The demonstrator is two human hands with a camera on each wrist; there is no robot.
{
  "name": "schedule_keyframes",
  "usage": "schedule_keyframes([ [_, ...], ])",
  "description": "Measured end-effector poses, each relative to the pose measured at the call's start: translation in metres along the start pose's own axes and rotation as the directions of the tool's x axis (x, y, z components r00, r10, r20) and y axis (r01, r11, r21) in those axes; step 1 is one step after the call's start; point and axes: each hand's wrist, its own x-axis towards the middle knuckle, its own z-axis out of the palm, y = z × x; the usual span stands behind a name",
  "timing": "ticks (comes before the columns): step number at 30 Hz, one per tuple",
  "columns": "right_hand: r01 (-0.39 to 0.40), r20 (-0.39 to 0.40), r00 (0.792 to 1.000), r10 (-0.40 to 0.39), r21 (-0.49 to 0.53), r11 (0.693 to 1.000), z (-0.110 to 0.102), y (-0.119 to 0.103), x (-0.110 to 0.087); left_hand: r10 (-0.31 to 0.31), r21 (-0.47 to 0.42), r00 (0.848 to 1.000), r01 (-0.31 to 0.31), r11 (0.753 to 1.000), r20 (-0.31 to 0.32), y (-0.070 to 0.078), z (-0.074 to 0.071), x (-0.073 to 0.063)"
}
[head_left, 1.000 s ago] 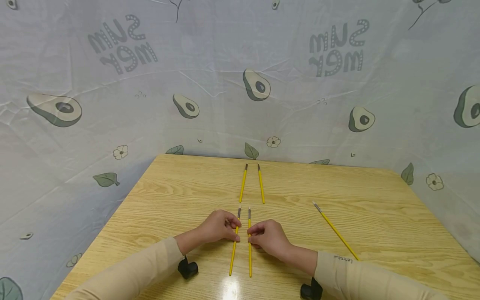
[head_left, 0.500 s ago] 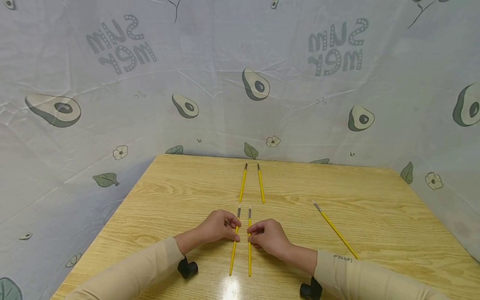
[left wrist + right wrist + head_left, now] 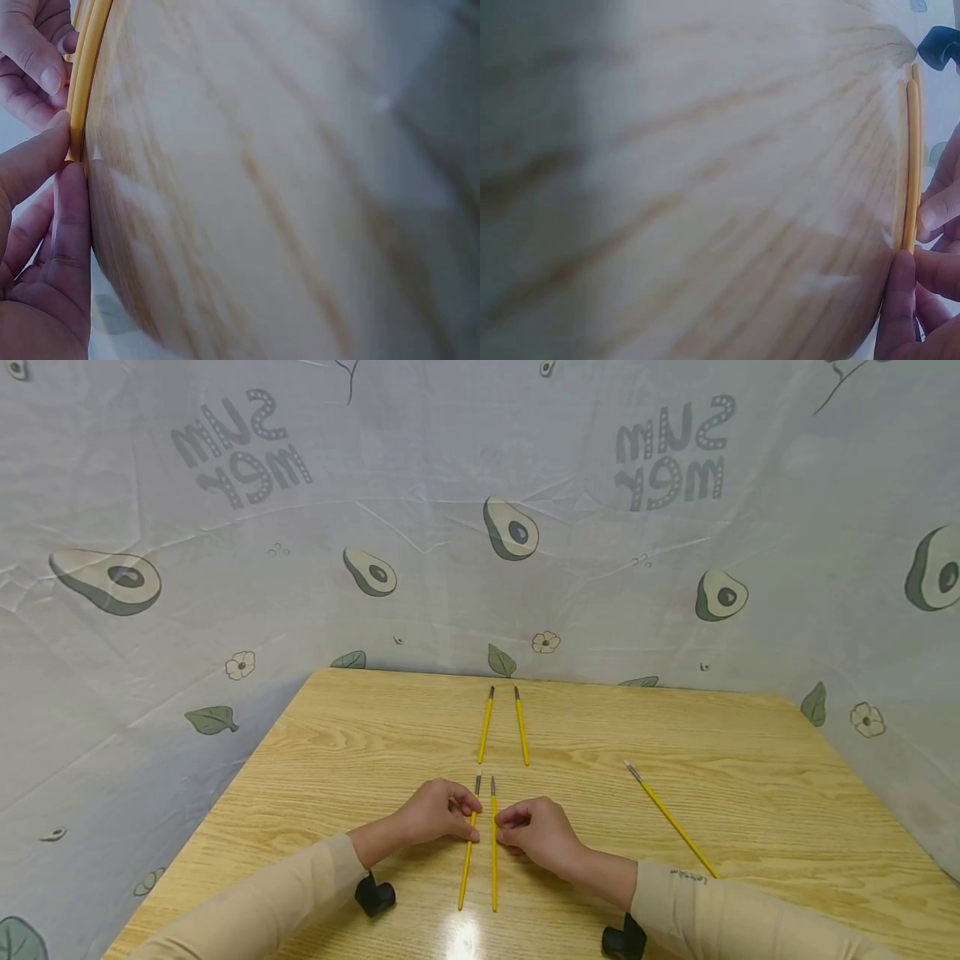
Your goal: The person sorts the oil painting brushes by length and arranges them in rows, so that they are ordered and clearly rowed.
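Note:
Two yellow-handled paintbrushes with pale tips lie side by side in the near middle of the table. My left hand point(image 3: 435, 814) pinches the left paintbrush point(image 3: 466, 877) below its metal ferrule. At the right paintbrush point(image 3: 494, 877), thumb and fingers of my right hand point(image 3: 543, 839) hold the handle from the right. A narrow gap separates the brushes, the left one leaning slightly. The left wrist view has the yellow handle point(image 3: 91, 60) beside the left thumb and fingers; the right wrist view has a handle point(image 3: 912, 165) rising from the right fingertips.
Two dark-tipped paintbrushes, a left one point(image 3: 486, 731) and a right one point(image 3: 522, 731), lie farther back, converging toward the far edge. Another pale-tipped paintbrush point(image 3: 675, 822) lies diagonally by the right sleeve. A patterned curtain point(image 3: 450, 527) hangs behind the wooden table point(image 3: 360, 727).
The right paintbrush has shifted slightly left, closer to the left paintbrush, and its tip has turned a little. The left hand and the other brushes have stayed put.

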Motion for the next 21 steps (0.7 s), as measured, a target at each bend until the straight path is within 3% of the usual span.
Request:
schedule_keyframes([
  [21,0.006,-0.008,1.0,-0.006,-0.001,1.0,-0.0002,0.003,0.0001,0.011,-0.011,1.0,-0.011,1.0,-0.004,-0.0017,0.0007,0.0013],
])
